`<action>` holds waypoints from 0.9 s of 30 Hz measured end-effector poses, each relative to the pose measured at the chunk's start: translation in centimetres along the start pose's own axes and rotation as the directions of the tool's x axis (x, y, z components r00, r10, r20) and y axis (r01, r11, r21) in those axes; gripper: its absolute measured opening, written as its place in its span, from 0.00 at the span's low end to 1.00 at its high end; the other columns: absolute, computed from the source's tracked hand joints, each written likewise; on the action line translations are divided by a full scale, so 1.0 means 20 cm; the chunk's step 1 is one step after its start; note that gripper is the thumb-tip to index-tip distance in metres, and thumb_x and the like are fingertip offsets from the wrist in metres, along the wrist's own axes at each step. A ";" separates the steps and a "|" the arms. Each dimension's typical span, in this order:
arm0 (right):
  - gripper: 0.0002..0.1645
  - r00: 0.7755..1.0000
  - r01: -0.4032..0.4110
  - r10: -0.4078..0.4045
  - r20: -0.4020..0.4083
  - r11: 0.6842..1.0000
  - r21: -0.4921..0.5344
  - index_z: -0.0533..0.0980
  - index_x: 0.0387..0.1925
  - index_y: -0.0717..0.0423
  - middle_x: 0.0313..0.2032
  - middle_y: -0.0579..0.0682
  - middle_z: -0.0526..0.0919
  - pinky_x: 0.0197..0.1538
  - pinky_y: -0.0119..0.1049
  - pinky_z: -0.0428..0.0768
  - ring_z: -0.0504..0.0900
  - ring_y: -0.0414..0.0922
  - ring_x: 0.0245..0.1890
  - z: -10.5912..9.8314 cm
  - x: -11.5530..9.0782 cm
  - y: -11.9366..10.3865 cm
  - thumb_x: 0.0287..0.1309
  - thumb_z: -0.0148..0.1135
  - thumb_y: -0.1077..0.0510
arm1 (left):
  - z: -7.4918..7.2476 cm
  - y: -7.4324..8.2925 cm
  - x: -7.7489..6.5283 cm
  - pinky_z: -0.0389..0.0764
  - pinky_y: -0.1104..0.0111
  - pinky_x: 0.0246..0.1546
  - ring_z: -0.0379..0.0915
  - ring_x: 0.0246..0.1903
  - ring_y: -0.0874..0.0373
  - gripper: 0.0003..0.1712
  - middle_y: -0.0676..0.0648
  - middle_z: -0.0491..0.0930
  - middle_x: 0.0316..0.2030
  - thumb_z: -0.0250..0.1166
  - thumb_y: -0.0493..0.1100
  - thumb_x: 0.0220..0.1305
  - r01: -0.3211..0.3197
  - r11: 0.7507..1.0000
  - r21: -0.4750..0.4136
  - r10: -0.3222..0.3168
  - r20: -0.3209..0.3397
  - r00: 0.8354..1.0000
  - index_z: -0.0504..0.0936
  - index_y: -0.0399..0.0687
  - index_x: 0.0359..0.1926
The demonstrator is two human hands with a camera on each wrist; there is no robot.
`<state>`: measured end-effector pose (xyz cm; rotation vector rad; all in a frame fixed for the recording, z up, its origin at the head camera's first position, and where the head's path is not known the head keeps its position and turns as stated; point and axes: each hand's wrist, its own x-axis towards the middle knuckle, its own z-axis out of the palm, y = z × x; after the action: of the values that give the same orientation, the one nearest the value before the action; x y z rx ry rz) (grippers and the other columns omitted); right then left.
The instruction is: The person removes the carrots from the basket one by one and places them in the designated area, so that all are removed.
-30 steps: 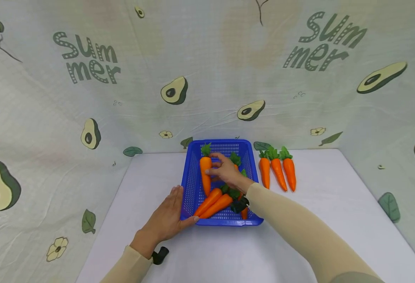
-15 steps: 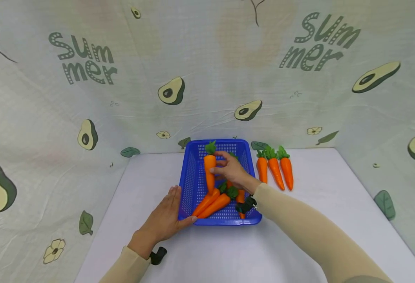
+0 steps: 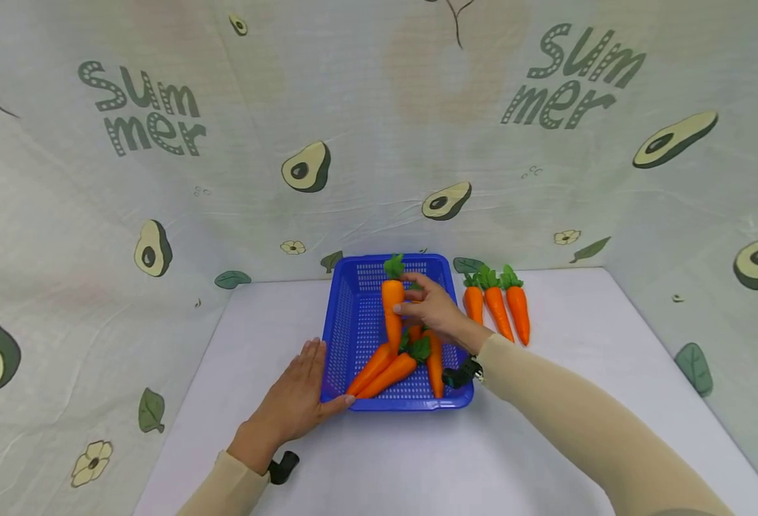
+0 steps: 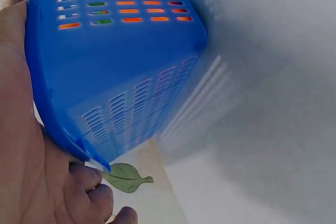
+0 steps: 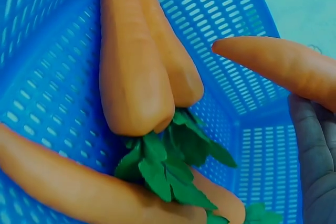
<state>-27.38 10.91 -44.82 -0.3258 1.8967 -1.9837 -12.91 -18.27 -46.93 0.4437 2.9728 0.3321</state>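
Note:
My right hand (image 3: 433,309) pinches an orange carrot (image 3: 392,308) with a green leafy top, holding it leaf end away over the blue plastic basket (image 3: 417,405). In the right wrist view, its pointed tip hangs above the basket floor. Below it, two carrots (image 3: 394,375) lie slanted at the front left of the basket. Another carrot (image 3: 434,364) lies nearer the right side, and one more is partly hidden under my right hand. My left hand (image 3: 295,394) rests at the basket's front left corner, fingers straight along its side, thumb on the front rim.
Right of the basket, three carrots (image 3: 498,312) lie side by side on the white table (image 3: 572,344), leaves toward the back. A curtain printed with avocados (image 3: 306,167) hangs behind the table and along both sides.
My right hand has carried the carrot rightward across the basket, away from its left wall. My left hand keeps its place at the corner. The head view has turned slightly right.

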 end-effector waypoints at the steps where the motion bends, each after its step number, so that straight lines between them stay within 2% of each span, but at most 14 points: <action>1: 0.40 1.000 0.001 -0.001 0.000 1.000 0.001 0.62 0.76 0.54 0.64 0.68 0.79 0.55 0.59 0.87 0.89 0.49 0.43 -0.01 -0.01 0.00 0.68 0.66 0.70 | 0.00 0.00 0.00 0.56 0.44 0.80 0.42 0.83 0.37 0.69 0.32 0.46 0.83 0.52 0.83 0.66 -0.004 1.000 0.008 0.004 -0.003 1.000 0.46 0.32 0.83; 7: 0.40 1.000 0.013 -0.013 -0.007 1.000 0.002 0.61 0.77 0.55 0.66 0.69 0.78 0.57 0.61 0.86 0.89 0.48 0.45 -0.05 -0.05 -0.02 0.69 0.64 0.70 | -0.01 0.00 0.00 0.53 0.43 0.81 0.41 0.83 0.37 0.68 0.32 0.46 0.83 0.49 0.83 0.67 -0.016 0.999 0.047 0.016 0.000 1.000 0.47 0.32 0.83; 19: 0.42 1.000 -0.007 0.006 -0.019 1.000 -0.027 0.57 0.79 0.55 0.67 0.69 0.76 0.56 0.54 0.88 0.88 0.53 0.52 -0.18 -0.15 -0.04 0.70 0.65 0.66 | -0.01 0.00 -0.01 0.53 0.43 0.81 0.43 0.83 0.35 0.67 0.30 0.48 0.83 0.48 0.82 0.68 -0.039 0.997 0.073 0.040 -0.012 0.999 0.49 0.30 0.82; 27: 0.43 0.998 0.012 -0.016 -0.061 0.998 -0.061 0.57 0.79 0.56 0.68 0.70 0.75 0.54 0.50 0.89 0.88 0.49 0.52 -0.29 -0.21 -0.07 0.71 0.66 0.65 | -0.01 0.00 -0.01 0.52 0.43 0.81 0.43 0.83 0.35 0.67 0.30 0.47 0.83 0.49 0.82 0.68 -0.036 0.997 0.067 0.037 -0.004 0.999 0.48 0.31 0.83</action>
<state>-26.13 17.93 -43.43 -0.2985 2.0011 -1.9690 -12.77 -18.27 -46.67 0.5056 2.9911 0.2385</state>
